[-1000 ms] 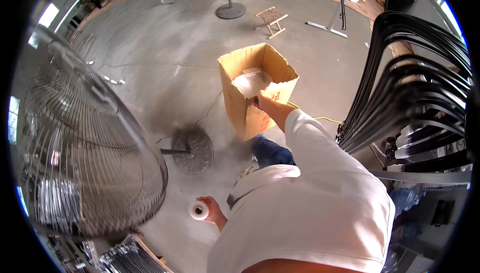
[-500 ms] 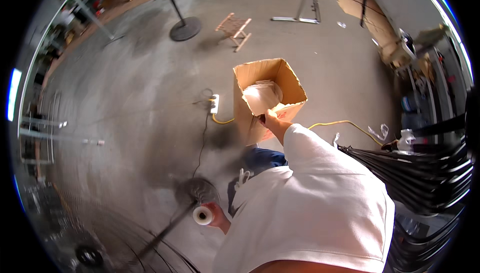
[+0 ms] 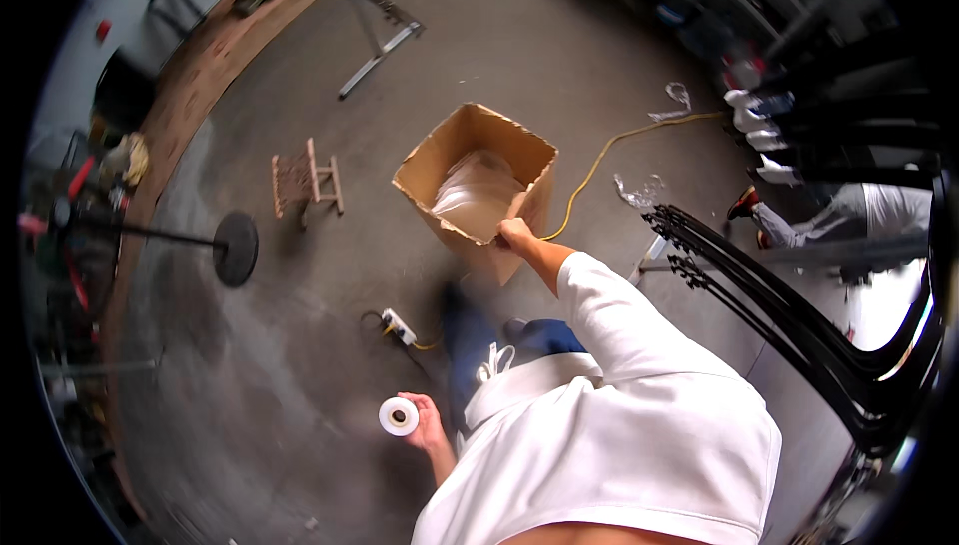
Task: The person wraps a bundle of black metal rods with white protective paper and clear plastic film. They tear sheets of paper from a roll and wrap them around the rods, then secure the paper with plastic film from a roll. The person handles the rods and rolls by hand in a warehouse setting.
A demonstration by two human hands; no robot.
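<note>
Cardboard made up the open-topped brown box (image 3: 478,183), which stood off the concrete floor (image 3: 300,365) at a tilt, out in front of the person and held by its near rim alone. The right hand (image 3: 514,235) was closed over that rim edge, fingers curled around the wall where a flap met the side. Inside lay a loose mass of clear plastic film (image 3: 478,190), crumpled and pale.

Judging by the one-handed carry, the box was probably light, its load mostly air and film. Corrugated walls of that sort are stiff along the panels yet bend readily at the flaps, so a grip on a single rim likely let the box swing and sag. A firmer hold would probably have been at a corner or under the base. The film looked soft and slippery, likely to slide out if the box tipped further.

The left hand (image 3: 425,423) hung low beside the body, fingers wrapped round a small white roll of tape (image 3: 399,415), its dark core facing the camera. The roll looked rigid and easy to hold by its rim.

A white power strip (image 3: 399,326) and a yellow cable (image 3: 609,160) lay on the floor near the feet.
</note>
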